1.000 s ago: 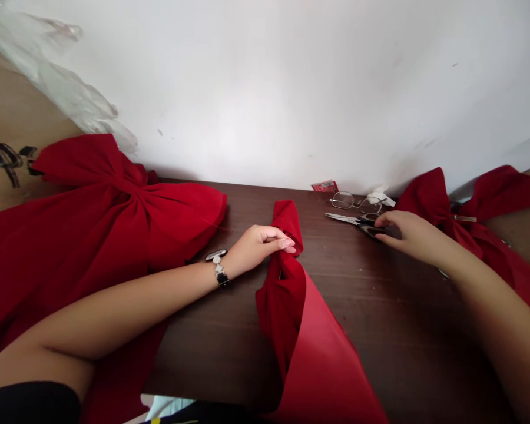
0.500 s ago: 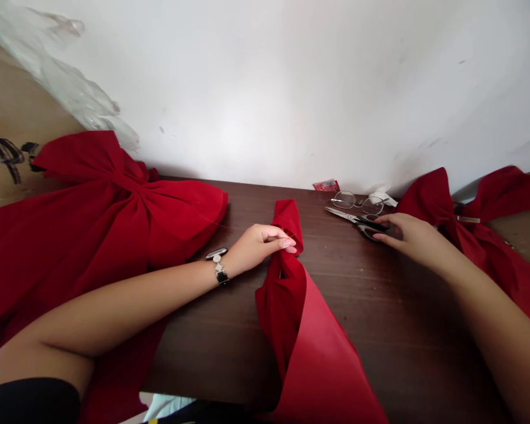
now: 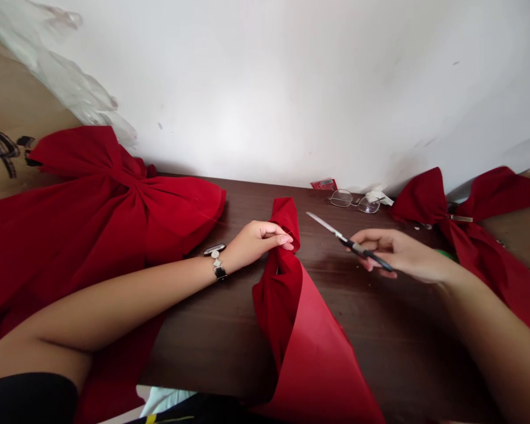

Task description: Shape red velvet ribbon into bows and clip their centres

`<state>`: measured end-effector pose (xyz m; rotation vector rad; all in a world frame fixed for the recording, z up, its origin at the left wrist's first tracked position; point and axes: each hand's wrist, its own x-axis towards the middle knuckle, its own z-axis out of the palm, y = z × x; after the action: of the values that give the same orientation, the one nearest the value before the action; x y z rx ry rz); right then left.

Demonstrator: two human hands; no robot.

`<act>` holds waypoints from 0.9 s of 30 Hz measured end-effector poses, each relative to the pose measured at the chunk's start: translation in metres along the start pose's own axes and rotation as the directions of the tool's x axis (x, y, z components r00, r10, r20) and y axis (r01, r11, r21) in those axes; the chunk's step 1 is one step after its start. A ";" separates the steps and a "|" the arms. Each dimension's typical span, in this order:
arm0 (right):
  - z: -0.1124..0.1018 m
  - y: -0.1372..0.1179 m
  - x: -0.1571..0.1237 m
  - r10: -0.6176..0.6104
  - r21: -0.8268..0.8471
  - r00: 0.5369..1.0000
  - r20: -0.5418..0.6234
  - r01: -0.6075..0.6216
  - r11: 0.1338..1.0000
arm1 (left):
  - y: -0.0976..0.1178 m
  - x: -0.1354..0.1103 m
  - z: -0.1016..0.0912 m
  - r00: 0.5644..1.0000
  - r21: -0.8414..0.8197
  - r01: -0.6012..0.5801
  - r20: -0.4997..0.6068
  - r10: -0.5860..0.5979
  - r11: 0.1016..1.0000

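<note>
My left hand [image 3: 267, 238] is closed in a pinch on a gathered strip of red fabric [image 3: 287, 300], near the fabric's narrow upper end. A thin thread seems to show at its fingertips. The fabric widens below the hand toward the table's front edge, its smoother, lighter side turned up. To the right, my right hand [image 3: 388, 253] grips black-handled scissors [image 3: 355, 244] above the table, blades pointing up and left toward the fabric. The scissors are apart from the fabric. The blades look closed together.
A large red bow [image 3: 123, 182] spreads over the table's left side. Another red bow [image 3: 446, 218] with a metal clip lies at the right. Eyeglasses [image 3: 357, 201], a red packet [image 3: 324, 184] and crumpled white tissue [image 3: 380, 196] sit along the white wall [image 3: 265, 88]. The tabletop [image 3: 212, 353] is dark wood.
My right hand has lifted the scissors off the table from beside the eyeglasses and brought them left and toward me. My left hand keeps its pinch on the red fabric.
</note>
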<state>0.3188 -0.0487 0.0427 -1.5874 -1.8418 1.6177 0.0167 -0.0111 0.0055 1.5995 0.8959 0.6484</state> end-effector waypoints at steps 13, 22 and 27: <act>0.035 -0.012 0.009 0.061 -0.138 0.973 0.221 -0.031 0.990 | -0.001 0.000 -0.001 0.999 -0.032 -0.021 0.025 0.022 0.999; 0.044 -0.008 0.026 -0.042 0.002 0.968 0.247 0.043 0.999 | 0.001 0.000 0.000 0.999 -0.027 -0.025 0.042 0.026 0.999; 0.046 -0.007 0.029 -0.107 0.031 0.967 0.233 0.102 0.994 | 0.001 0.001 0.000 0.999 -0.017 -0.021 0.040 0.021 1.000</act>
<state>0.2697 -0.0504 0.0175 -1.3142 -1.9801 1.8346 0.0169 -0.0105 0.0062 1.6032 0.8431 0.6350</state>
